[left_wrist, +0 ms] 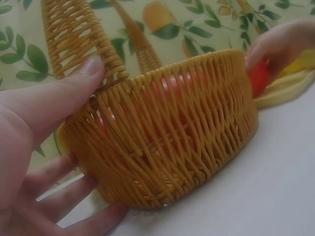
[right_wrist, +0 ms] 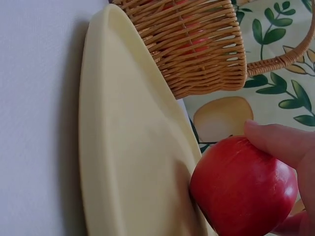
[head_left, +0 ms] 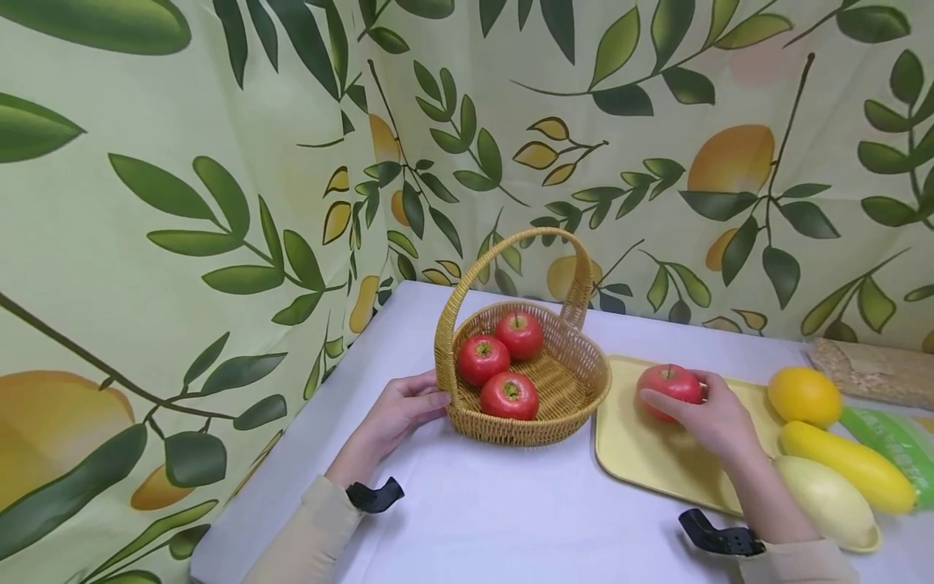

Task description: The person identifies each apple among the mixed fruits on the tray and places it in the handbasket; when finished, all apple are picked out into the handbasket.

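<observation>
A wicker basket (head_left: 558, 381) with an arched handle stands on the white table and holds three red apples (head_left: 509, 396). At its left side, my left hand (head_left: 394, 414) touches the basket with the thumb by the handle's base and straight, spread fingers (left_wrist: 69, 194) against the outer wall. To the right of the basket, my right hand (head_left: 718, 418) grips another red apple (right_wrist: 243, 189) between thumb and fingers. This apple is over the yellow tray (head_left: 627, 454), close to its surface; whether it touches the tray I cannot tell.
Right of the tray's middle lie an orange fruit (head_left: 804, 396), a long yellow fruit or vegetable (head_left: 846, 466) and a pale yellow one (head_left: 828, 503). A green packet (head_left: 893, 450) and a brown textured item (head_left: 876, 371) lie farther right. Leaf-patterned cloth (head_left: 642, 162) hangs behind the table.
</observation>
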`<state>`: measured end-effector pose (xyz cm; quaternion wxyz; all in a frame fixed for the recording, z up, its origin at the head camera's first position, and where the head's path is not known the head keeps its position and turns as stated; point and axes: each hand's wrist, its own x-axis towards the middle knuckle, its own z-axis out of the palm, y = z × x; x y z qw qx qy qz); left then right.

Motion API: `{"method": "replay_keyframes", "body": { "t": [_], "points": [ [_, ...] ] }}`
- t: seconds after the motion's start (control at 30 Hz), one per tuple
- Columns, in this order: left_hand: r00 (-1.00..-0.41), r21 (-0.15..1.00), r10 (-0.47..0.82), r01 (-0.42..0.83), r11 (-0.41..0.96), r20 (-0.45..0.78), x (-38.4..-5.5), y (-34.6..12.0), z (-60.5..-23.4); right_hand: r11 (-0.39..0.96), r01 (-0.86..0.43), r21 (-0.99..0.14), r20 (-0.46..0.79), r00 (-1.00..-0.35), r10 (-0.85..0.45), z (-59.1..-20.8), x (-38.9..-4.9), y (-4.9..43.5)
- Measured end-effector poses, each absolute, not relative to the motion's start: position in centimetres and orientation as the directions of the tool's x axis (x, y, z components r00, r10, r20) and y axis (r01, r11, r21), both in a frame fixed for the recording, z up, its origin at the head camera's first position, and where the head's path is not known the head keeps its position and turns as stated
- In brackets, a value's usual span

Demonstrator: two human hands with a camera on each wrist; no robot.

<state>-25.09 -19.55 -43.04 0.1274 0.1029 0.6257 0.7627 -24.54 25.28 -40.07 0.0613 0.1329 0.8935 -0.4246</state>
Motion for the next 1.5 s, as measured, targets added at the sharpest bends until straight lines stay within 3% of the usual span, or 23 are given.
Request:
{"method": "replay_keyframes", "body": {
  "t": [0.4,0.93,1.5],
  "points": [
    [-0.944,0.980,0.331,-0.054,-0.191,0.013,-25.0,-19.5,-43.1,0.396,0.316,-0.862,-0.291,-0.949,0.122,-39.9,-24.6,25.2],
    [-0.946,0.982,0.325,-0.052,-0.181,0.009,-25.3,-19.6,-43.3,0.388,0.242,-0.889,-0.239,-0.969,0.057,-38.0,-24.7,24.4],
    [-0.946,0.983,0.323,-0.062,-0.172,-0.004,-25.3,-19.6,-43.1,0.477,0.124,-0.870,-0.163,-0.986,-0.040,-35.6,-23.9,22.1]
  ]
}}
